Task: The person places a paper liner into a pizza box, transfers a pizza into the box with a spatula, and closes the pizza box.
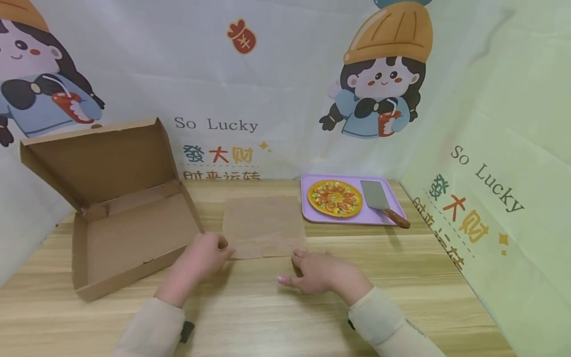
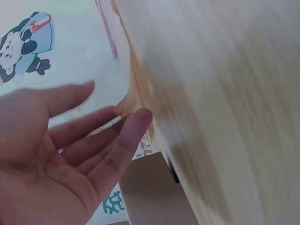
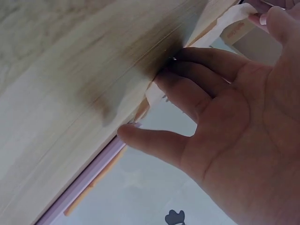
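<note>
A square sheet of brown paper [image 1: 264, 223] lies on the wooden table between both hands. My left hand [image 1: 208, 253] is at its near left corner. Seen in the left wrist view, the fingers [image 2: 107, 164] touch the paper's edge while the thumb [image 2: 70, 98] stands apart. At the near right corner, my right hand [image 1: 318, 271] rests its fingertips on the sheet. Its thumb [image 3: 152, 143] is spread away from the fingers in the right wrist view. Neither hand grips anything.
An open cardboard pizza box [image 1: 138, 233] stands left of the paper, lid raised. A purple tray [image 1: 332, 177] at the back right bears a toy pizza [image 1: 335, 198] and a spatula [image 1: 375, 195] with a wooden handle. Printed cloth [image 1: 285, 99] hangs behind the table [image 1: 267, 312].
</note>
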Demonstrator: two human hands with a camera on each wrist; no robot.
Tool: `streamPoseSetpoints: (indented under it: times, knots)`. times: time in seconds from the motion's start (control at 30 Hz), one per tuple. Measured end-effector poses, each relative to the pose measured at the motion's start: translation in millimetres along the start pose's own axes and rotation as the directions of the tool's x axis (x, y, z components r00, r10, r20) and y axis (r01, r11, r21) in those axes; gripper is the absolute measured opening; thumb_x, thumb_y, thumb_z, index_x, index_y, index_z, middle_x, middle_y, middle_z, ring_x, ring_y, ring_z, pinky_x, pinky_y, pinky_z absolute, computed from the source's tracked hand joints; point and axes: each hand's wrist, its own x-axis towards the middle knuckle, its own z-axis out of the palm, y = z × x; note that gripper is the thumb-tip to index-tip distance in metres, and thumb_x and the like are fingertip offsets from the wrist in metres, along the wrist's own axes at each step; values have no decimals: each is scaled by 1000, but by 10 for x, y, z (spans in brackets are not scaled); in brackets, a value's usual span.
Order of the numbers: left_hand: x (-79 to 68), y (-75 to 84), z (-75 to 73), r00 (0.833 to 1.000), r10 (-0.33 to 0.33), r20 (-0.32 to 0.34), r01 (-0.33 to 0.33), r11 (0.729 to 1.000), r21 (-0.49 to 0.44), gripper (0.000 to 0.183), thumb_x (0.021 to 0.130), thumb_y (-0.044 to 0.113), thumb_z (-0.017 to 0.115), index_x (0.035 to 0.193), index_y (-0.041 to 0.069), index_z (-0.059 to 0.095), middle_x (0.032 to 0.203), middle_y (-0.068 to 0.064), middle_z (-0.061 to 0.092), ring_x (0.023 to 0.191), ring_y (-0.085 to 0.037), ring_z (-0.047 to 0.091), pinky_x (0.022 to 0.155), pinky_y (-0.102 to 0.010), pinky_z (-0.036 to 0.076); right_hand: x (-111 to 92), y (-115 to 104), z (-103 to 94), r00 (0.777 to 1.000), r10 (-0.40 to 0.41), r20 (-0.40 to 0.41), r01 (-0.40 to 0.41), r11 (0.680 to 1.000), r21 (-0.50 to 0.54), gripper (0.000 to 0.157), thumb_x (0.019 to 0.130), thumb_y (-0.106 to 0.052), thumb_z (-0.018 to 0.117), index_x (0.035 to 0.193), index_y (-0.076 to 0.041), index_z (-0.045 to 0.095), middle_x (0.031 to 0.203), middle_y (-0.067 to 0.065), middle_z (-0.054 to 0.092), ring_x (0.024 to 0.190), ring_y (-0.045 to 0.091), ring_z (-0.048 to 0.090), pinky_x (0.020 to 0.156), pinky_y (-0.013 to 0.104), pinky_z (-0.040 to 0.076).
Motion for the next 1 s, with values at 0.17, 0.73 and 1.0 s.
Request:
streamPoseSetpoints:
  times: [0.17,0.73,1.0]
  knots:
    - [78,2,28,997,-73,-20,72,996,-55,31,103,17,68,122,-7,73,124,-29,74,111,-41,72,98,-57,59,-4,30,2,1000,-15,-6,15,1000,3,89,102,-71,52,161,-5,44,175,11,32,160,34,38,132,49,34]
    - [88,-39,12,982,-164,-94,114,910,-400,21,97,-3,67,115,-11,73,107,-27,77,78,-20,79,71,-31,66,-63,-6,69,1000,7,-30,-6,1000,23,91,102,-72,50,163,-6,40,176,10,30,161,32,37,132,47,33]
    - [46,-34,-12,979,-185,-90,114,853,-509,20,96,-7,68,114,-13,72,106,-27,74,75,-16,77,74,-32,68,-59,32,87,1000,-2,-20,2,1000,18,89,104,-73,44,166,-9,36,177,7,27,161,33,36,132,49,32]
